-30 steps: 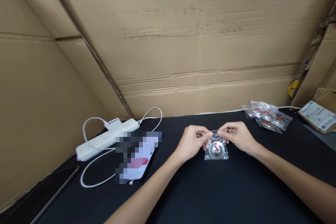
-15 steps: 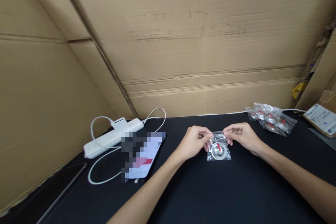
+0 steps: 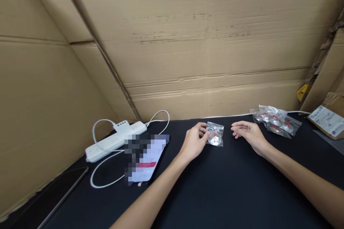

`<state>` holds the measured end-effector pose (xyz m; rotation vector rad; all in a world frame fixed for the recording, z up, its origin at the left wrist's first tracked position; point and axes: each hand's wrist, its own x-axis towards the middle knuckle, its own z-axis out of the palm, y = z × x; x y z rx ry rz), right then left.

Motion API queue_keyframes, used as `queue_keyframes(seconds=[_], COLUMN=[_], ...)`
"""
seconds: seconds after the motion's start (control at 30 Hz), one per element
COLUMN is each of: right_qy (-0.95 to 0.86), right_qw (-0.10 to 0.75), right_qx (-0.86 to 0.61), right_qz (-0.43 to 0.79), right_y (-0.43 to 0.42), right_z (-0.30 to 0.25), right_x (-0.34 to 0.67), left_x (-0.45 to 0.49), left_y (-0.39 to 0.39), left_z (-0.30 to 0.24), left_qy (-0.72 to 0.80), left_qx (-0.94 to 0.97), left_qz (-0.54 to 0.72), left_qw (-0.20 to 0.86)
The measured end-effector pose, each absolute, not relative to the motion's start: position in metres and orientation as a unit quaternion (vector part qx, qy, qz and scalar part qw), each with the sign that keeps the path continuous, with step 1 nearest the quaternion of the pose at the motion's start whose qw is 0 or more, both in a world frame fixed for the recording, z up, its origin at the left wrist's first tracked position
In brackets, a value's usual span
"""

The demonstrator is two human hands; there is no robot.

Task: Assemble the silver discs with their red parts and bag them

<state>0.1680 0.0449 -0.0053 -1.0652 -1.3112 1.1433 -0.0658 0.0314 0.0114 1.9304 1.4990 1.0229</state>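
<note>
My left hand point(image 3: 195, 138) pinches the left side of a small clear plastic bag point(image 3: 219, 128) between thumb and fingers. Inside the bag is a round silvery metal piece point(image 3: 214, 141) with a bit of red on it. To the right of this bag, a short gap away, my right hand point(image 3: 247, 134) holds nothing; its fingers are loosely bent and apart from the bag. Farther right, near the cardboard wall, lies a pile of similar clear bags point(image 3: 276, 121) holding silvery pieces with red parts.
A white power strip point(image 3: 107, 145) with looped white cables lies at the left. Nearer me are a phone-like device point(image 3: 146, 168) with a lit, partly blurred screen and a dark flat panel point(image 3: 53, 200). Cardboard walls point(image 3: 209, 61) enclose the black table. A labelled package point(image 3: 328, 120) sits far right.
My right hand has let go of the bag's top edge. My left hand has shifted the bag slightly left and away from me, and it is now turned somewhat.
</note>
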Motion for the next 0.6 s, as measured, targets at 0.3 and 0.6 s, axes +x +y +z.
queue_keyframes(seconds=[0.3, 0.6], right_qy=[-0.578, -0.587], right_qw=[0.508, 0.502], right_qx=[-0.447, -0.443], right_qz=[0.456, 0.455], right_y=[0.045, 0.047], right_z=[-0.005, -0.007], right_x=[0.166, 0.168], left_x=[-0.056, -0.076], left_y=[0.015, 0.035], left_z=[0.006, -0.006], left_qy=[0.494, 0.631], left_qx=[0.850, 0.770], left_qz=[0.179, 0.092], left_qw=[0.033, -0.019])
